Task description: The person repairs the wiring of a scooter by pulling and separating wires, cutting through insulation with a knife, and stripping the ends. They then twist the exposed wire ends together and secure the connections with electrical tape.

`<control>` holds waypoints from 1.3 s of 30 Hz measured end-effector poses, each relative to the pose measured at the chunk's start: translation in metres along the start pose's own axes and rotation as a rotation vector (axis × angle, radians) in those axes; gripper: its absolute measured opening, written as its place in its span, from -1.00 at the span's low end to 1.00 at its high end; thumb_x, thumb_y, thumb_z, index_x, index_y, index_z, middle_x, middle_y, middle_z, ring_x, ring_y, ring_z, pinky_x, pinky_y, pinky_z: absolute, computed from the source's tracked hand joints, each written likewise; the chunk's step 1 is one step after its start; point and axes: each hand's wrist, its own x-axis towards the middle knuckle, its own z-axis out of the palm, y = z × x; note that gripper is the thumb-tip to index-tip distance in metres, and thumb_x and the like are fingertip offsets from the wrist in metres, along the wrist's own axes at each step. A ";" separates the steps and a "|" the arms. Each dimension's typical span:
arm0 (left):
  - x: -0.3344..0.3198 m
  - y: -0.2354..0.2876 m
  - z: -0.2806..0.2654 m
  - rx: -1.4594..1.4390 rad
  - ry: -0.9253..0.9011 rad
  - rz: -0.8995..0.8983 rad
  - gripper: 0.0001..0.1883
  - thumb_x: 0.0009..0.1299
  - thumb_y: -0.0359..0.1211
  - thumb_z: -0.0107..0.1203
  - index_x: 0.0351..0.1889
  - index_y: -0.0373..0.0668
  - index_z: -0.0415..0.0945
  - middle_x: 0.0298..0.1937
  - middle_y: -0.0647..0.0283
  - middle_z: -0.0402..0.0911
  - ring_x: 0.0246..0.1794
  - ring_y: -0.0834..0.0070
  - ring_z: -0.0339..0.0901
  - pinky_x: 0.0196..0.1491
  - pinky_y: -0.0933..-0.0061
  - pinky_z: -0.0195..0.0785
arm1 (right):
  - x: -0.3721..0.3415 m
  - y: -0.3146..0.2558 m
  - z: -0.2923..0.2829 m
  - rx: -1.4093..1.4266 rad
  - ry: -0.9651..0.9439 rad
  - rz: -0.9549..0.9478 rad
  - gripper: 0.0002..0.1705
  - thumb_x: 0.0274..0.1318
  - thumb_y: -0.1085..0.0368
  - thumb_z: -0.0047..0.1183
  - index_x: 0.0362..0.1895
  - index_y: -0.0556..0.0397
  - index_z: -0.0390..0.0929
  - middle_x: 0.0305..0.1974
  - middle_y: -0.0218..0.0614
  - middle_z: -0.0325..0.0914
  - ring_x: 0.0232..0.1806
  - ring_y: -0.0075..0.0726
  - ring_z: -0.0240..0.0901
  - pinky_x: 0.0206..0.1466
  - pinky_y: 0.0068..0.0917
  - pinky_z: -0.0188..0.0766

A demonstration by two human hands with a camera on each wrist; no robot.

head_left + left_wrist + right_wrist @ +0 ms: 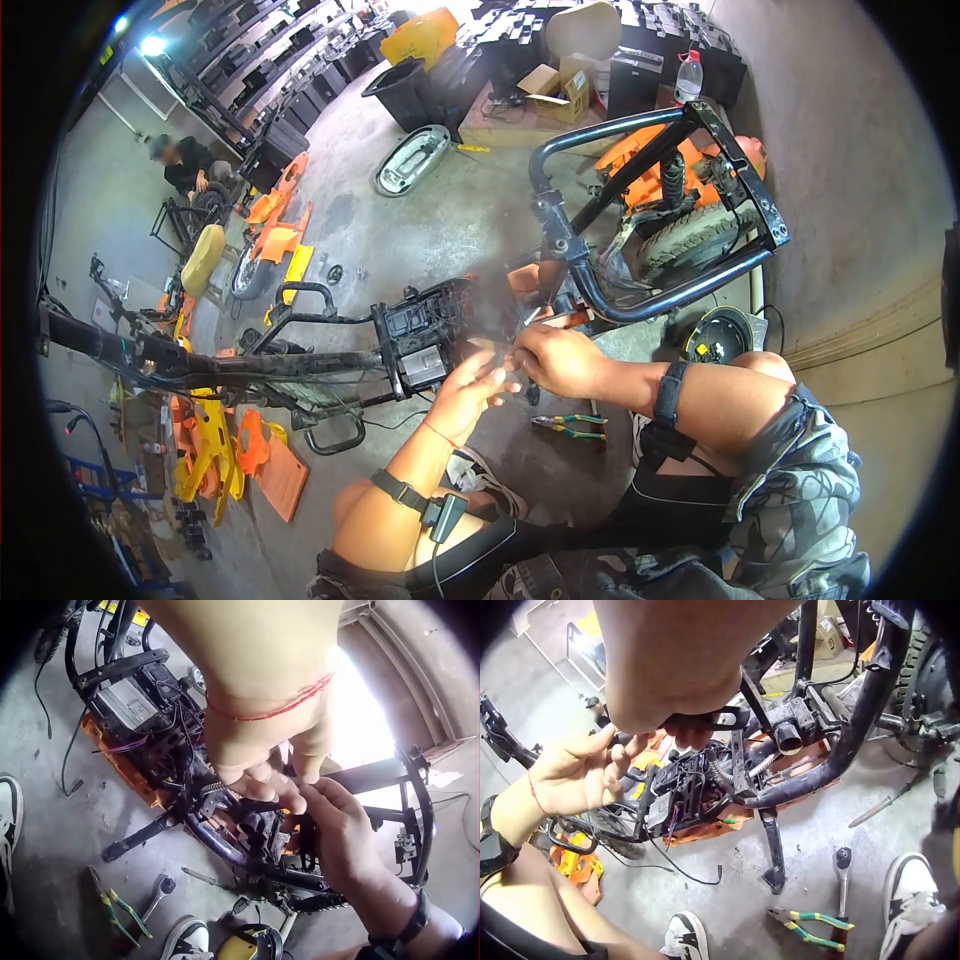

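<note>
My right hand (562,360) has its fingers curled round a black slotted part (733,718), whose long opening shows in the right wrist view. My left hand (466,392) is palm up with fingers loosely bent, its fingertips close against the right hand's. In the right wrist view, the left thumb and fingers (615,761) lie by a small dark end; whether they touch it I cannot tell. Both hands are above the black frame (810,784) of a stripped vehicle, beside its battery bay (425,335). The palm hides part of the held part.
Green-and-yellow pliers (570,425) and a ratchet (843,877) lie on the floor by the shoes. A thick black tube frame (640,305) rises at the right, near a wheel (700,240). Orange and yellow panels (210,450) lie at the left; another person (190,170) crouches farther back.
</note>
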 end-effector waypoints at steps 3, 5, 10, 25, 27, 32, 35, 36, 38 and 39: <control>0.000 -0.002 0.000 0.007 0.006 0.003 -0.58 0.55 -0.30 0.05 0.32 -0.16 0.33 0.18 0.27 0.57 -0.02 0.52 0.56 -0.09 0.55 0.33 | 0.000 -0.001 0.000 0.007 -0.018 0.017 -0.80 0.27 0.24 -0.01 -0.15 0.07 0.52 -0.19 -0.07 0.59 -0.10 0.16 0.56 -0.06 0.00 0.47; 0.001 -0.005 -0.001 0.006 0.009 0.004 -0.58 0.54 -0.30 0.06 0.32 -0.16 0.33 0.16 0.27 0.57 -0.04 0.53 0.56 -0.09 0.55 0.33 | 0.000 -0.003 -0.001 0.016 -0.033 0.032 -0.81 0.28 0.24 -0.02 -0.15 0.06 0.53 -0.19 -0.07 0.58 -0.07 0.16 0.55 -0.03 0.00 0.45; 0.002 -0.009 -0.004 0.026 0.013 -0.007 -0.57 0.53 -0.33 0.08 0.32 -0.16 0.34 0.14 0.29 0.58 -0.08 0.55 0.56 -0.11 0.59 0.33 | 0.002 0.000 0.002 0.053 -0.024 0.083 -0.83 0.29 0.25 -0.03 -0.14 0.03 0.53 -0.21 -0.09 0.62 -0.09 0.12 0.57 -0.04 -0.04 0.45; 0.007 -0.017 0.007 0.057 0.112 0.009 -0.63 0.47 -0.42 0.12 0.23 -0.20 0.42 0.03 0.32 0.59 -0.11 0.60 0.57 -0.15 0.63 0.30 | 0.009 -0.003 0.000 0.195 -0.134 0.183 -0.73 0.29 0.22 -0.02 -0.24 0.19 0.58 -0.27 -0.03 0.64 -0.10 0.14 0.58 0.00 -0.04 0.43; 0.007 -0.015 0.007 0.072 0.103 0.010 -0.62 0.47 -0.42 0.13 0.24 -0.20 0.42 0.03 0.32 0.59 -0.10 0.60 0.57 -0.16 0.63 0.30 | 0.009 -0.003 0.000 0.192 -0.147 0.188 -0.74 0.29 0.22 -0.02 -0.24 0.19 0.58 -0.27 -0.03 0.64 -0.10 0.14 0.58 -0.01 -0.04 0.43; 0.008 -0.018 0.007 0.080 0.120 0.006 -0.60 0.46 -0.41 0.14 0.25 -0.20 0.41 0.02 0.32 0.59 -0.11 0.60 0.58 -0.15 0.64 0.30 | 0.009 0.000 0.002 0.196 -0.146 0.185 -0.75 0.30 0.24 -0.03 -0.24 0.19 0.57 -0.26 0.00 0.64 -0.11 0.15 0.58 -0.01 -0.05 0.43; 0.008 -0.018 0.006 0.089 0.118 0.014 -0.60 0.46 -0.41 0.14 0.25 -0.21 0.41 0.03 0.32 0.59 -0.11 0.60 0.58 -0.15 0.64 0.30 | 0.010 0.000 0.003 0.214 -0.124 0.174 -0.75 0.31 0.24 -0.02 -0.25 0.19 0.57 -0.27 0.00 0.64 -0.12 0.15 0.58 -0.02 -0.06 0.44; 0.008 -0.018 0.007 0.082 0.112 0.022 -0.60 0.46 -0.41 0.15 0.25 -0.22 0.41 0.04 0.31 0.59 -0.11 0.59 0.58 -0.16 0.64 0.31 | 0.010 0.001 0.004 0.215 -0.126 0.173 -0.75 0.31 0.24 -0.02 -0.25 0.19 0.57 -0.27 0.00 0.64 -0.12 0.15 0.58 -0.02 -0.06 0.44; 0.008 -0.017 0.006 0.074 0.107 0.029 -0.59 0.46 -0.41 0.15 0.25 -0.22 0.41 0.05 0.30 0.59 -0.11 0.59 0.58 -0.16 0.64 0.31 | 0.010 0.002 0.004 0.213 -0.121 0.160 -0.76 0.31 0.25 -0.02 -0.24 0.19 0.56 -0.28 -0.01 0.65 -0.14 0.15 0.59 -0.03 -0.07 0.44; 0.008 -0.017 0.006 0.086 0.095 0.030 -0.58 0.46 -0.40 0.15 0.26 -0.23 0.40 0.07 0.28 0.58 -0.10 0.59 0.59 -0.16 0.64 0.31 | 0.009 0.003 0.005 0.213 -0.123 0.160 -0.76 0.31 0.25 -0.02 -0.24 0.19 0.56 -0.28 -0.01 0.65 -0.14 0.15 0.59 -0.03 -0.07 0.44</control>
